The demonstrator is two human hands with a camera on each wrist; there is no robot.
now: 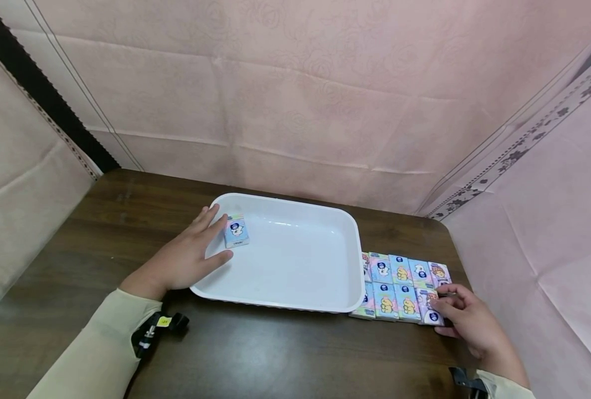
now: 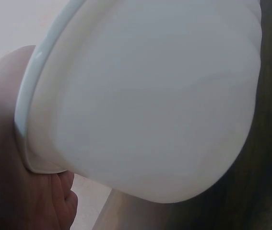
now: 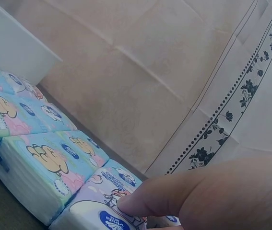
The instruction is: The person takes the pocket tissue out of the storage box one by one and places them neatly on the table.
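A white tray [image 1: 295,266] stands in the middle of the table. My left hand [image 1: 188,257] rests over its left rim with the fingers spread and fairly straight. Just beside those fingers, a small blue tissue pack [image 1: 236,231] lies inside the tray. In the left wrist view the tray's outer wall [image 2: 150,105] fills most of the picture, with part of the hand at its rim. To the right of the tray my right hand [image 1: 474,321] pinches a purple tissue pack [image 1: 428,307] at the front row's right end. The wrist view shows a fingertip on its top; its far side is hidden.
Several more tissue packs [image 1: 386,302] lie side by side in two rows against the tray's right side. The brown wooden table [image 1: 225,354] extends around them. Pale pink cloth [image 1: 295,111] hangs behind and at both sides.
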